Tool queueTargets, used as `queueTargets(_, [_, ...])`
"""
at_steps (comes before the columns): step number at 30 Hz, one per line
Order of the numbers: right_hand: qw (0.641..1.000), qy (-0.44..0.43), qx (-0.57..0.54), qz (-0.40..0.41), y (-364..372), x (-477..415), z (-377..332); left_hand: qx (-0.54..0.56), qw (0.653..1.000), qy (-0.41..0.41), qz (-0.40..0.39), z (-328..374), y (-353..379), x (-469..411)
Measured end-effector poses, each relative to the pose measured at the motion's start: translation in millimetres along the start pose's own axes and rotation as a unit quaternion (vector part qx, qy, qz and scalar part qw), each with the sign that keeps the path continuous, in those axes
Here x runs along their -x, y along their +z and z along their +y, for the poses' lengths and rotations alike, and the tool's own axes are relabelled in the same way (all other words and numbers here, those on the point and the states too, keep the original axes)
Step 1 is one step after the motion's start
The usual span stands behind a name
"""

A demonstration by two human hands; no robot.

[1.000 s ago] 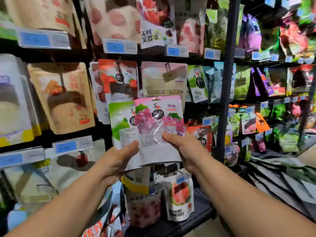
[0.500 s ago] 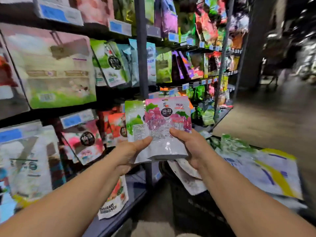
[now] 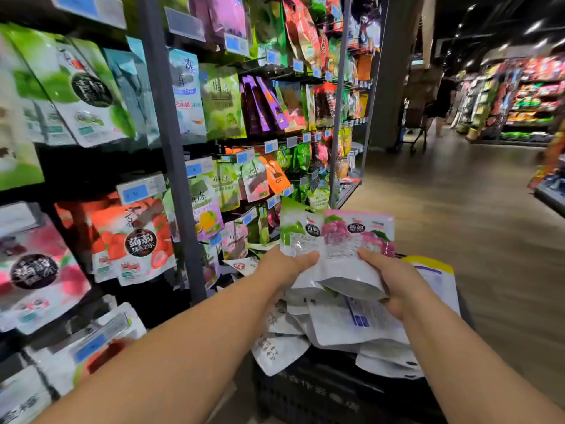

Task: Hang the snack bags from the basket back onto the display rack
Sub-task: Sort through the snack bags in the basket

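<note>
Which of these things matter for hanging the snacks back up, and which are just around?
For the job:
- pink bag in the right hand
- green bag in the left hand
- loose bags in the black basket
- display rack

Just around:
- trolley down the aisle
- far shelves
- wooden floor

glossy plastic snack bags (image 3: 342, 246), black plastic basket (image 3: 321, 390), wood-look floor (image 3: 458, 209)

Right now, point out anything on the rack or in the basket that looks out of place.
The black basket is heaped with loose snack bags, and one white bag droops over its rim. The left hand holds a green bag and the right hand a pink bag, overlapping, not yet hung.
</note>
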State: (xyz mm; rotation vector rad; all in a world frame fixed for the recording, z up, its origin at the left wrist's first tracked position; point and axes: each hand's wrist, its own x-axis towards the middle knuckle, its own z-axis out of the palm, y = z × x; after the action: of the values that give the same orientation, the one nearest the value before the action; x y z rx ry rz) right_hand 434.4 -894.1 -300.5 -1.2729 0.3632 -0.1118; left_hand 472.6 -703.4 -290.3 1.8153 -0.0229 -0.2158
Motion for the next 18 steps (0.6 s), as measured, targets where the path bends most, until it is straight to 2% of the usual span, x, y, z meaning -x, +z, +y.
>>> queueTargets(4, [0.992, -0.039, 0.081, 0.091, -20.5, -34.0, 10.1, -0.113, 0.993, -0.007, 0.03, 3.0, 8.1, -17.0])
queueTargets(6, [0.978, -0.056, 0.145, 0.136, -23.9, -44.1, 15.1, -0.158, 0.986, 0.003, 0.053, -0.1, 9.8, -25.1])
queueTargets(8, [0.958, -0.055, 0.24, 0.146, -22.9, -48.6, 18.4, -0.186, 0.98, 0.024, 0.069, -5.7, 9.6, -34.8])
queueTargets(10, [0.919, -0.043, 0.367, 0.136, -23.3, -53.0, 21.7, -0.228, 0.969, 0.058, 0.075, -12.2, 9.3, -44.8])
queueTargets(12, [0.859, -0.036, 0.493, 0.131, -25.0, -60.7, 25.7, -0.309, 0.943, 0.101, 0.069, -16.3, 9.4, -54.3])
queueTargets(14, [0.811, -0.05, 0.576, 0.094, -26.5, -65.2, 30.2, -0.377, 0.92, 0.101, 0.027, -17.9, 8.9, -62.7])
queueTargets(16, [0.79, -0.072, 0.608, 0.03, -27.4, -70.3, 34.0, -0.393, 0.916, 0.074, -0.032, -20.3, 8.6, -68.4])
queueTargets(18, [0.798, -0.076, 0.598, -0.005, -26.0, -68.5, 36.1, -0.406, 0.91, 0.06, -0.065, -23.6, 7.7, -70.5])
